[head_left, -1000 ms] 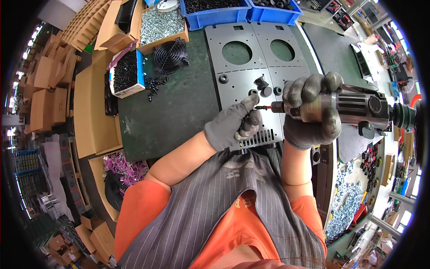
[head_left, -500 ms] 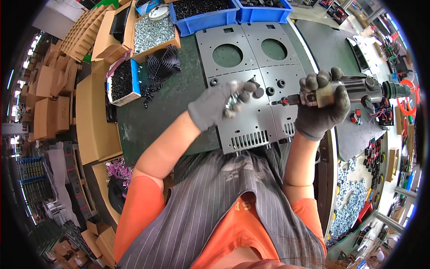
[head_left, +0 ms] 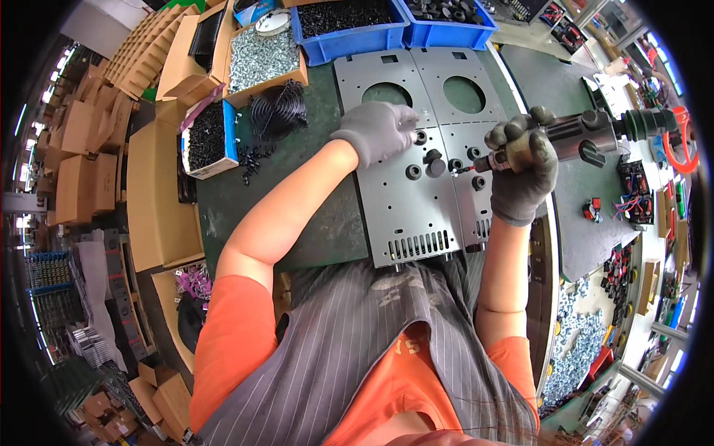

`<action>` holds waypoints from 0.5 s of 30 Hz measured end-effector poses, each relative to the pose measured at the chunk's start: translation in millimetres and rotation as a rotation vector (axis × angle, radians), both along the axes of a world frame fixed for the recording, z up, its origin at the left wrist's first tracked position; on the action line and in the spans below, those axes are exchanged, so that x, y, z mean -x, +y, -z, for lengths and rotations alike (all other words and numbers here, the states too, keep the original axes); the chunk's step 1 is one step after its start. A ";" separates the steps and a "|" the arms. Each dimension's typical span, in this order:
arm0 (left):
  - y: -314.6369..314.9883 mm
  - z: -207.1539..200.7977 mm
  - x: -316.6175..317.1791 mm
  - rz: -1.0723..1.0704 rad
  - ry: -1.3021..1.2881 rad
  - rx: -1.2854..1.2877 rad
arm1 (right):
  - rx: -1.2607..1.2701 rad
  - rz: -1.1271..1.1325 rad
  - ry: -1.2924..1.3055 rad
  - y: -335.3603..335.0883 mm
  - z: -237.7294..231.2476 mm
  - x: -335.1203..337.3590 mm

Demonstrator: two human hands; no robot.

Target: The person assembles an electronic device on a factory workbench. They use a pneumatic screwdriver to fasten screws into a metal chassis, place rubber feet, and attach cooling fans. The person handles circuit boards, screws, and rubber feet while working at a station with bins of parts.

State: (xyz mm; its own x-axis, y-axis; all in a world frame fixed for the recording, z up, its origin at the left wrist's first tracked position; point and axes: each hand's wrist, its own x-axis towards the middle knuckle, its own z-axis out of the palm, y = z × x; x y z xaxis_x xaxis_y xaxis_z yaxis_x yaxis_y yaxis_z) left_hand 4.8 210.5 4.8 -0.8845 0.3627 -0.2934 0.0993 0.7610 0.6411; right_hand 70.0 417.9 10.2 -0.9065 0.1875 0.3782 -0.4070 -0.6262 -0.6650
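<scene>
My left hand (head_left: 378, 134), in a grey glove, rests over the left of two grey metal panels (head_left: 405, 212), just below its round cutout. Its fingers are bent together beside a black round foot (head_left: 421, 137); whatever they pinch is hidden. In my gloved right hand (head_left: 523, 167) is a power screwdriver (head_left: 576, 136), held sideways with its bit pointing left. The bit tip hovers at or near the seam between the panels; I cannot tell whether it touches. Around it sit several more black round feet, including one to the left (head_left: 413, 172) and one below right (head_left: 478, 181).
Blue bins of black parts (head_left: 355, 44) line the far edge. At the far left are a carton of silver screws (head_left: 260, 63), a box of small black screws (head_left: 210, 141) and black wire grilles (head_left: 279, 111). Rightward, another table (head_left: 595, 223) carries wired parts.
My left hand has gone farther up the left panel, uncovering black feet; shiny metal bits showed in its fingers before. The screwdriver has shifted slightly left and its rear end has risen.
</scene>
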 end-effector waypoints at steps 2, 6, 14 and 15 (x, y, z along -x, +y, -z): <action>-1.4 4.9 -1.8 0.200 0.239 0.012 | -0.075 0.083 -0.046 -4.9 -1.0 8.7; 12.7 15.2 0.5 0.190 0.286 0.154 | -0.169 0.224 -0.058 -20.4 -0.3 37.2; 20.0 31.0 0.7 0.173 0.195 0.056 | -0.326 0.150 -0.069 -38.9 16.1 71.6; 20.2 34.4 1.0 0.194 0.241 0.026 | -0.358 0.178 -0.089 -39.8 18.9 72.4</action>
